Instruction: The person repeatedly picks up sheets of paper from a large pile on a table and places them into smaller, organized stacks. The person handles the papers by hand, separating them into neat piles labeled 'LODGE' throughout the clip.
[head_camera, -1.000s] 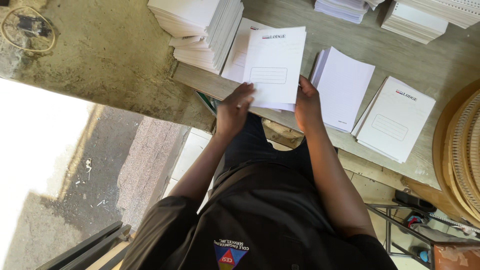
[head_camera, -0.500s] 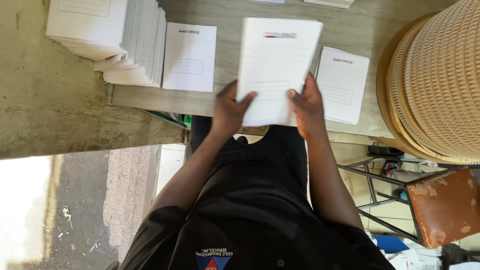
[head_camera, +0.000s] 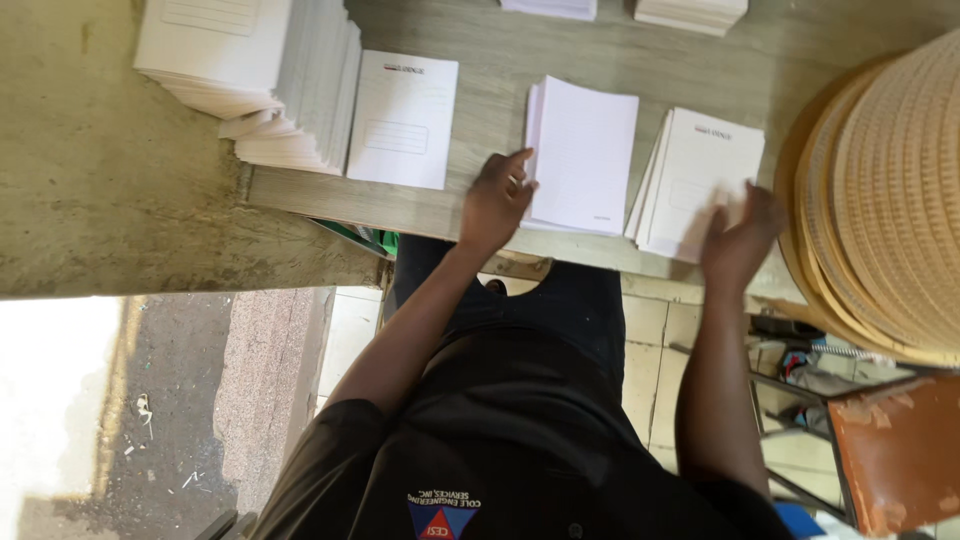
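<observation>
My left hand rests on the grey table with its fingertips against the left edge of a small stack of plain white booklets. My right hand, blurred, hovers with spread fingers over the near corner of a second stack of white booklets with a printed label box. Neither hand holds anything.
A tall leaning pile of white booklets stands at the far left, a single labelled booklet beside it. More stacks line the far edge. A big round woven coil fills the right. A brown stool seat is below it.
Both hands held one white booklet up before me; now it is out of my hands. My left hand has dropped to the middle stack and my right has swung to the right stack.
</observation>
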